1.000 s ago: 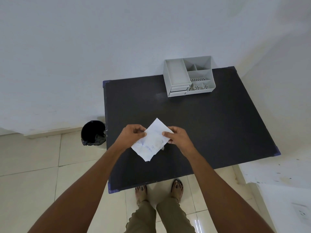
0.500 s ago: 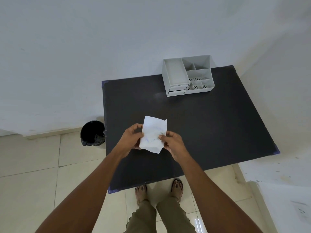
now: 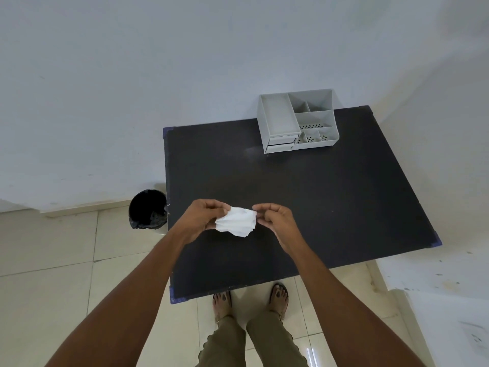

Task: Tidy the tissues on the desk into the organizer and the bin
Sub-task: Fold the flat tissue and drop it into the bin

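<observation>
Standing at a dark table (image 3: 330, 207) set against a pale wall, over cream floor tiles. Holding a white tissue (image 3: 236, 221) in the air just above the table's near half, between both hands: left hand (image 3: 201, 221) pinching its left edge with thumb and fingers closed on it, right hand (image 3: 275, 221) pinching the right edge the same way. Looking crumpled and partly folded, the sheet, with creases fanning toward the lower corner. Judging the step as folding or flattening the tissue before stowing it. Doing it well probably means keeping both pinches light so the thin paper is not tearing, pulling the edges evenly apart to smooth the creases, then bringing the corners together squarely. Sitting well beyond the right hand, at the table's far edge, a grey organizer (image 3: 297, 120), its compartments looking empty. Standing on the floor just left of the left hand, beside the table, a black-lined bin (image 3: 147, 213).
</observation>
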